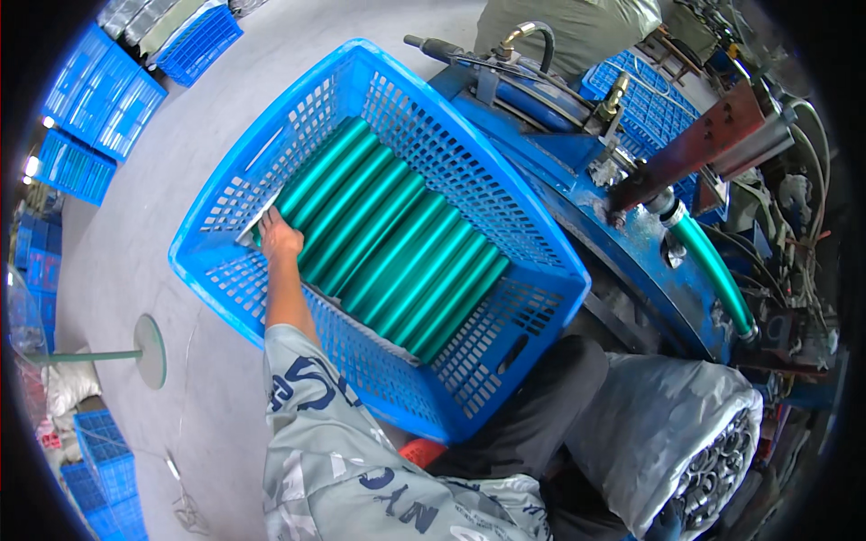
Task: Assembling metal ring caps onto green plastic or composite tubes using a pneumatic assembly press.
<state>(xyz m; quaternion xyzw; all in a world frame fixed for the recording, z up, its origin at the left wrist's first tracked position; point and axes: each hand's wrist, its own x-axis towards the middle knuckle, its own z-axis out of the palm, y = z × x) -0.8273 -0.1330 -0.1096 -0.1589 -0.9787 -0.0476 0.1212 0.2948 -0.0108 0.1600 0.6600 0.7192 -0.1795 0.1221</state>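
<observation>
My left hand (281, 238) reaches into a blue plastic basket (550, 298) and is closed around the near end of the leftmost green tube. Its fingertips are partly hidden beside the basket wall. Several shiny green tubes (397, 261) lie side by side in a layer inside the basket. A pale sheet (257, 219) shows at the edge of the layer, next to my fingers. My right hand is out of view.
Right of the basket stands a blue metal machine (631, 243) with a rusty red arm (695, 144) and a curved green hose (708, 261). A grey sack (649, 424) of metal clamps (713, 473) stands near my leg. Stacked blue crates (99, 90) line the left.
</observation>
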